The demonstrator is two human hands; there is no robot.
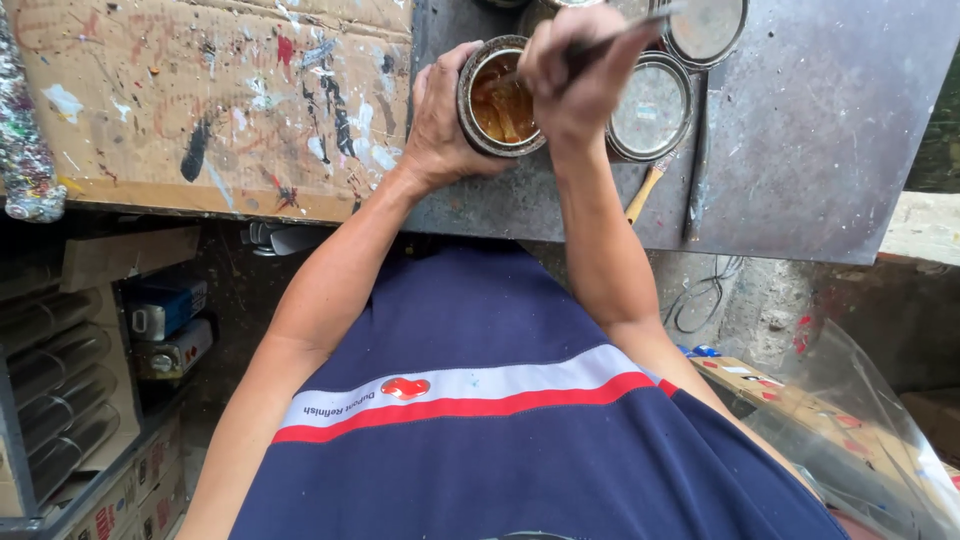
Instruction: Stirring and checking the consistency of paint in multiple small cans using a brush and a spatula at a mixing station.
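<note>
While we look down over our navy shirt (480,440) with its white and red band, we record the following. Item one: an open round tin (497,98) of amber-brown liquid, tilted toward us at the near edge of the grey metal counter (820,140). Our left hand (440,125) cups the tin from its left side, fingers closed around its wall. Item two: a thin dark stick or brush handle (600,45), its lower end inside the tin; our right hand (580,70) is closed in a fist around it, directly above the tin's right rim. Item three: a second tin with its lid on (652,108), just beside the open one on the right and partly hidden by our right hand. Item four: a round metal lid or further tin top (708,28), behind the second tin, at the upper edge of view. Item five: a tool with a yellow wooden handle (645,192), lying on the counter near the closed tin. Item six: a long dark metal strip (697,160), lying on the counter right of that handle. Item seven: a sheet of paint-spattered cardboard (200,100), covering the counter's left part. Item eight: blue and yellow cans (170,325) on a shelf below the counter, left. Item nine: clear plastic sheeting (860,430) over a cardboard box, lower right.
</note>
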